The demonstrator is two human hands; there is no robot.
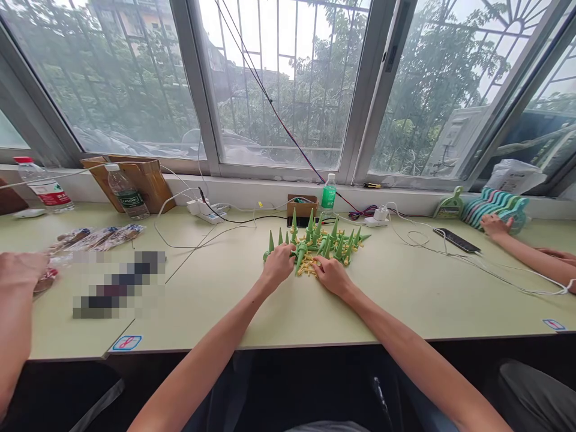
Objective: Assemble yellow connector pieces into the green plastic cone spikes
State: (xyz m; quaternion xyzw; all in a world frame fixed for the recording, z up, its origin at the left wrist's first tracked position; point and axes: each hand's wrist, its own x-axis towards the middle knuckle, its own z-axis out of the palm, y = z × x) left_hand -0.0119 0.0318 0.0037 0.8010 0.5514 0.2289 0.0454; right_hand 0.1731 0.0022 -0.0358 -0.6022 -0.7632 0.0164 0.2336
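A cluster of green pointed cone-shaped pieces [334,235] stands and lies on the table, several of them tip up. Small yellow pieces [307,266] are heaped at its front and scattered among the cones. My left hand [279,264] is at the left side of the cluster, its fingers curled around a green cone-shaped piece, mostly hidden by the hand. On the front edge of the yellow heap rests my right hand [332,275], fingers bent and closed among the small pieces. Whatever lies between those fingertips is too small to make out.
Behind the cluster stand a small cardboard box [302,207] and a green-labelled bottle [329,193]. White cables [418,240] and a phone [456,240] lie right. Other people's hands are at a row of pastel dustpans [490,207] and near wrapped packets [96,237].
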